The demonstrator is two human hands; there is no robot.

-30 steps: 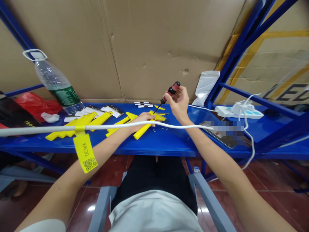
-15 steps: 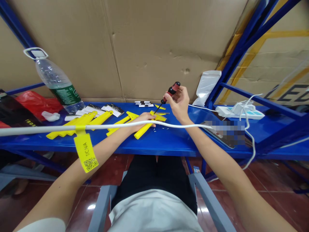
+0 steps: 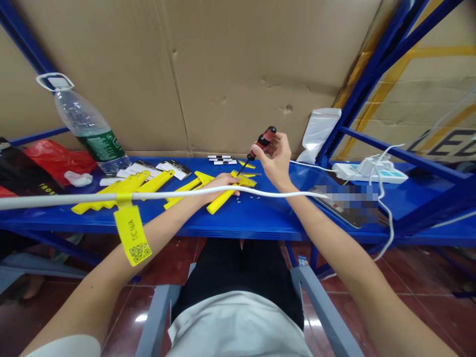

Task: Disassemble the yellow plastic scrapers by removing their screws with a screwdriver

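My right hand [image 3: 278,161] is closed around the red and black handle of a screwdriver [image 3: 265,140], which leans with its dark shaft pointing down and left. The tip meets the wide head of a yellow scraper [image 3: 220,202] lying on the blue bench. Fingers of my left hand [image 3: 220,183] press on that scraper near its head, partly behind a white cable. Small screws [image 3: 238,201] are scattered just right of its handle. Other yellow scraper parts [image 3: 203,178] lie left of my left hand, and a small yellow piece [image 3: 247,164] is behind the head.
A white cable [image 3: 178,193] with a yellow tag [image 3: 133,235] crosses in front of my forearms. Several yellow handles [image 3: 111,196] and printed cards [image 3: 174,169] lie left, near a large bottle [image 3: 91,126]. A power strip [image 3: 368,172] and a partly blurred flat device [image 3: 342,206] are right.
The screwdriver's handle has turned and shifted very slightly in my right hand. The scraper and my left hand stay in place.
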